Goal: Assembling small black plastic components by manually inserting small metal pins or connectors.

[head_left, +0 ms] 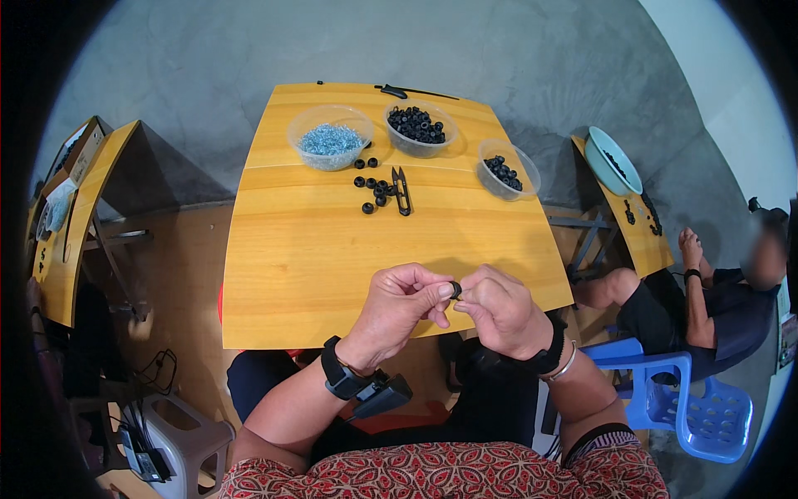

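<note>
Above the near edge of the wooden table, my left hand [402,301] pinches a small round black part [455,290] between thumb and fingers. My right hand [504,309] is closed right beside it, fingertips pressed together at the part; whatever lies in that pinch is too small to make out. Farther up the table lie several loose black parts [381,190], round with holes. Next to them is a pair of black thread snips [402,191], blades pointing away from me.
Beyond these stand a clear bowl [363,122] of light-blue pieces and two clear bowls [453,141] [532,179] of black parts. A black-handled tool [392,91] lies at the far edge. Another person [723,308] sits at a right-hand table, near a blue plastic chair [719,416]. A stool [179,432] stands left.
</note>
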`<state>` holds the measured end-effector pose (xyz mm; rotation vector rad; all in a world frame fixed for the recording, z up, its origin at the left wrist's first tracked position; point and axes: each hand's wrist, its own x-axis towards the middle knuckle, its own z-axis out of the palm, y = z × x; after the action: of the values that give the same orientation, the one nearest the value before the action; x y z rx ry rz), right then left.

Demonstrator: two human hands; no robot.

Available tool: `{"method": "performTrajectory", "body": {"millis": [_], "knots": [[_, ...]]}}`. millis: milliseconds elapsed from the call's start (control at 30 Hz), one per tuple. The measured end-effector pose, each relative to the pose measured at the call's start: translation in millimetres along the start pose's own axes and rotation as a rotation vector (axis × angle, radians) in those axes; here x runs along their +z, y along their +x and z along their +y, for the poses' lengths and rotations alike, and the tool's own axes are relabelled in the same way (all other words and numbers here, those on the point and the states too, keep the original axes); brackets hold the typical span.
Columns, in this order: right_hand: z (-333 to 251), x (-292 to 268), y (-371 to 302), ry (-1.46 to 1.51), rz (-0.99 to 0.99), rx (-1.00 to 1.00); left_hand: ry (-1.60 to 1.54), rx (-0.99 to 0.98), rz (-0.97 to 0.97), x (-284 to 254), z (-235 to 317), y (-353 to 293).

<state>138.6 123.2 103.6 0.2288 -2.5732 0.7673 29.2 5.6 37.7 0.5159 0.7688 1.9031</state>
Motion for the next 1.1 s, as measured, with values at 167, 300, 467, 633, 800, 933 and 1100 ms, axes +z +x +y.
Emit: {"method": "performTrajectory", "body": {"millis": [167, 300, 467, 633, 800, 933, 1100], "knots": [[-0.1, 0.4, 2.6, -0.023, -0.013, -0.025, 0.019, 0.003, 0.021, -1.0, -2.2, 0.6], [3.7, 4.3, -3.1, 0.033, 0.014, 0.073, 0.025, -0.008, 0.040, -0.9, -3.6, 1.1], [0.1, 3.7, -5.0, 0.057, 0.058, 0.120, 0.029, -0.063, 0.017, 4.0, 2.6, -0.6], [0.8, 3.5, -5.7, 0.071, 0.068, 0.106, -0.005, -0.091, -0.043, 0.9, 0.8, 0.5], [1.5, 4.7, -6.3, 0.063, 0.061, 0.081, -0.084, -0.132, -0.017, 2.9, 3.4, -0.6], [3.2, 7.3, -6.1, 0.095, 0.068, 0.080, -0.121, -0.192, 0.002, -1.3, 3.3, 0.9], [12.3, 1.9, -13.6, 0.280, 0.112, 0.279, -0.203, -0.186, 0.010, -4.0, 4.5, 2.6]]}}
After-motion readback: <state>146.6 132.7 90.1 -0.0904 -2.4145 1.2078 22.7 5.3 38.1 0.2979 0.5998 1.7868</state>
